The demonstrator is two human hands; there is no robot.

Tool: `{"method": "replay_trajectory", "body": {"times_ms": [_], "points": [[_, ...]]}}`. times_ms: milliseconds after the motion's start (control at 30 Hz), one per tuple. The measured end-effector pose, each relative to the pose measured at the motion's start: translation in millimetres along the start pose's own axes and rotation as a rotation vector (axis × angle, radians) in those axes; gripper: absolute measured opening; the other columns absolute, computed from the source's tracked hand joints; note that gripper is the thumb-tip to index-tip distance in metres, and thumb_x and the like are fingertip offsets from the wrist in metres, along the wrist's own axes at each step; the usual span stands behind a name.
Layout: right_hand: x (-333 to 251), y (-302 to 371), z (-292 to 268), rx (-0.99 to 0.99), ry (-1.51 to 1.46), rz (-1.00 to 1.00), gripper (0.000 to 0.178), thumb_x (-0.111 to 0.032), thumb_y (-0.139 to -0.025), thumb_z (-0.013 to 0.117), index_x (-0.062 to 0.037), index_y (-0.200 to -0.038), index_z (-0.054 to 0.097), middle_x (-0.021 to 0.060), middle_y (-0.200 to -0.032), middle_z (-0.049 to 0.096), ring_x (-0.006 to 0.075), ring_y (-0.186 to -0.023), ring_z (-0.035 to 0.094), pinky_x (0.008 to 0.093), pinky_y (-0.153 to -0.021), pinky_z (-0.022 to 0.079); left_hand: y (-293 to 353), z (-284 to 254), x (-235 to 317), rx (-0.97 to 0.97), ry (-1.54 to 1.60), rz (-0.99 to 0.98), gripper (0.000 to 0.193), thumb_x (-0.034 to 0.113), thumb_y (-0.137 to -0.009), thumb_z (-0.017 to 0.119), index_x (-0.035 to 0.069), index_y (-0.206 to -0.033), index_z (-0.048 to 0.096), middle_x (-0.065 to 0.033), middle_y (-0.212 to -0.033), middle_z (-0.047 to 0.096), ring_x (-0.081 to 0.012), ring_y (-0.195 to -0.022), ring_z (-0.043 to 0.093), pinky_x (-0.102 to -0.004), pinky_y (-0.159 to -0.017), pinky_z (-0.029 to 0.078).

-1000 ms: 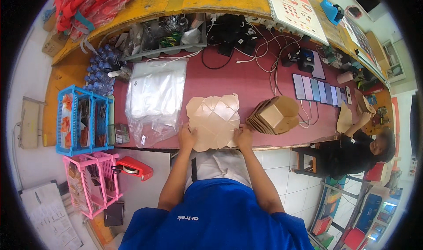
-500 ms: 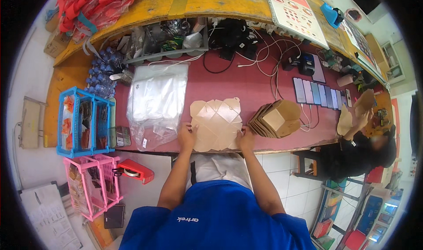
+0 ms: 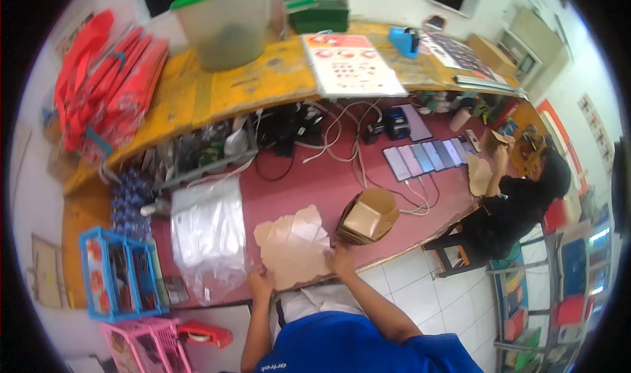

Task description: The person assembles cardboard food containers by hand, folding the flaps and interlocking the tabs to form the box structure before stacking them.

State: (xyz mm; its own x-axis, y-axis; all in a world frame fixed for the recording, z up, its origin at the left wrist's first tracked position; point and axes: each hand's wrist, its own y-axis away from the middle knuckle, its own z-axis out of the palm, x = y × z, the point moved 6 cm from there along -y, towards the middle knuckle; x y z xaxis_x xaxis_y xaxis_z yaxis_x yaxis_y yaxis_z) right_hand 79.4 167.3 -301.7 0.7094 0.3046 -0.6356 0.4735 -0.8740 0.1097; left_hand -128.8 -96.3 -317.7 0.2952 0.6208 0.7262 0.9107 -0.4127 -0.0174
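Observation:
A flat brown cardboard box blank (image 3: 286,251) with scalloped flaps and fold lines lies on the dark red tabletop in front of me. My left hand (image 3: 260,283) pinches its left edge near the lower corner. At the opposite edge, my right hand (image 3: 340,261) has its fingers closed on the card. Just beyond the right hand, a nested stack of folded brown paper food boxes (image 3: 369,216) rests on the table. A pile of clear plastic bags (image 3: 208,225) lies left of the blank.
Blue (image 3: 121,278) and pink baskets (image 3: 148,347) stand at left, near a red tape dispenser (image 3: 205,334). Several phones (image 3: 424,157) with cables lie to the right. A yellow wooden shelf (image 3: 276,70) spans the back. At far right sits another person (image 3: 519,209), holding brown card.
My view has tilted up and turned, bringing more of the shelf and a green-lidded bin into sight. Both hands stay at the blank's edges. The other person's hands have shifted with the card.

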Motion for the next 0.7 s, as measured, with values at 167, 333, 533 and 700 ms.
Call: {"method": "replay_trajectory", "body": {"times_ms": [167,333,533,700], "points": [[5.1,20.0,-20.6,-0.062,0.001,0.009,0.044,-0.035,-0.086,0.074,-0.0024,-0.116,0.068,0.0274,-0.107,0.071,0.0461,-0.101,0.068,0.0526,-0.089,0.055,19.5,-12.1,14.6,-0.045,-0.100,-0.037,0.041,0.029,-0.078,0.086,-0.003,-0.096,0.068,-0.0183,-0.088,0.070,-0.0354,-0.084,0.069,-0.0436,-0.078,0.054],[20.7,25.0,-13.6,-0.155,0.034,0.091,0.039,-0.035,-0.087,0.073,-0.0048,-0.111,0.074,0.0264,-0.104,0.073,0.0445,-0.100,0.069,0.0510,-0.089,0.056,28.8,-17.8,25.7,-0.058,0.022,-0.064,0.035,0.023,-0.080,0.084,-0.003,-0.093,0.066,-0.0150,-0.080,0.071,-0.0298,-0.073,0.070,-0.0404,-0.071,0.055],[40.0,20.7,8.2,-0.188,-0.002,0.135,0.030,-0.028,-0.086,0.074,-0.0068,-0.107,0.076,0.0231,-0.097,0.075,0.0395,-0.094,0.073,0.0479,-0.088,0.057,24.0,-6.2,4.7,-0.064,0.196,-0.123,0.028,0.018,-0.081,0.083,-0.003,-0.092,0.066,-0.0158,-0.078,0.073,-0.0293,-0.070,0.072,-0.0404,-0.068,0.056],[43.6,18.4,8.6,-0.090,0.005,0.111,0.030,-0.025,-0.081,0.079,-0.0068,-0.104,0.078,0.0192,-0.088,0.076,0.0365,-0.084,0.075,0.0453,-0.080,0.059,19.0,5.2,-20.2,0.043,0.065,-0.010,0.022,0.008,-0.076,0.081,-0.003,-0.088,0.066,-0.0152,-0.079,0.073,-0.0252,-0.072,0.073,-0.0367,-0.066,0.055]]}}
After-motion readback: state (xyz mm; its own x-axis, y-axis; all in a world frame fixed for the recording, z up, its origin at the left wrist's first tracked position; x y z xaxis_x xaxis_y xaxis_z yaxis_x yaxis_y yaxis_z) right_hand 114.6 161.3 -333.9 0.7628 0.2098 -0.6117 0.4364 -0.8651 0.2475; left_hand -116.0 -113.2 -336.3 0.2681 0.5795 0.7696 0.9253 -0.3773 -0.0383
